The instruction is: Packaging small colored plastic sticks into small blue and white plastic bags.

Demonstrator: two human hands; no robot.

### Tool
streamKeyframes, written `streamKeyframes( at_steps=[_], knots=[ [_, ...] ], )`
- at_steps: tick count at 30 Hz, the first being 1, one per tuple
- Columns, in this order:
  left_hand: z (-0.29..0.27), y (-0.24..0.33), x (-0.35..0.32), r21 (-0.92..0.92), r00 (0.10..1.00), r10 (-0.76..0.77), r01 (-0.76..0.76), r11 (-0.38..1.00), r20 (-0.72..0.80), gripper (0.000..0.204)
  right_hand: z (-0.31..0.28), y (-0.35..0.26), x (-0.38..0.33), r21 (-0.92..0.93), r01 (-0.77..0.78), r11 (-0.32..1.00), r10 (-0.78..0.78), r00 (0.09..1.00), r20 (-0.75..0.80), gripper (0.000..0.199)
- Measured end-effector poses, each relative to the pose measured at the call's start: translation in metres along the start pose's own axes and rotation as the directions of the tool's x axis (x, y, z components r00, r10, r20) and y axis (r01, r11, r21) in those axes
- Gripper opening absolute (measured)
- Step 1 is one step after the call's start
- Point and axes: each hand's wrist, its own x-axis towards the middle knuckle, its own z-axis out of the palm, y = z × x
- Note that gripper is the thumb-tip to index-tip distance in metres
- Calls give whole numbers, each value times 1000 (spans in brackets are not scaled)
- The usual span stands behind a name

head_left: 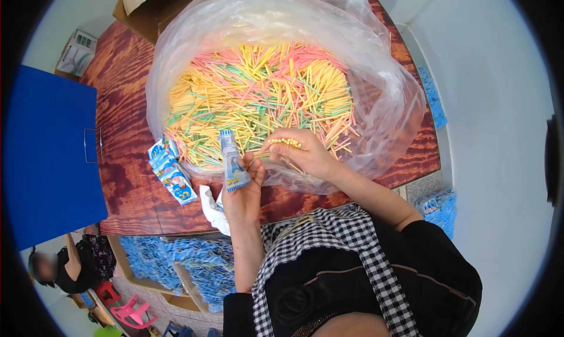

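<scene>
A small blue-and-white plastic packet (237,175) stands upright in my left hand (245,202), its narrow end pointing away from me. My thumb and fingers hold it by its lower part. Just to the right, my right hand (311,157) is closed round a bundle of thin yellow sticks (286,142), whose ends show above the fingers. Both hands are at the near edge of a large heap of thin yellow, pink and green sticks (258,96). The heap lies in a big clear plastic bag (393,96) with its mouth spread wide.
Several blue-and-white packets (173,175) lie overlapping left of the bag on the wood-patterned table (126,131). Beside my left wrist is a crumpled white piece (212,211). Cartons of blue packets (153,258) stand below the table. A blue panel (53,155) and another person (70,263) are at left.
</scene>
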Motion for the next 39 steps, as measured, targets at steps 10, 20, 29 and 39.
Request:
streamKeyframes(
  at_steps=[10, 20, 29, 39],
  knots=[
    [17, 4, -14, 259, 966, 256, -251, 933, 14, 17, 0, 2, -1, -27, 13, 1000, -12, 1000, 29, 16],
    [67, -3, -21, 607, 671, -27, -687, -398, 741, 4, -3, 9, -3, -247, 176, 953, -161, 984, 80, 20],
    [50, 1, -14, 785, 763, 191, -612, -95, 618, 4, -51, -6, -8, -546, -78, 834, -87, 959, -271, 15],
    [44, -6, -13, 794, 811, 222, -579, 183, 541, 7, -89, -20, -4, -951, 36, 307, -351, 933, -78, 35]
  ],
)
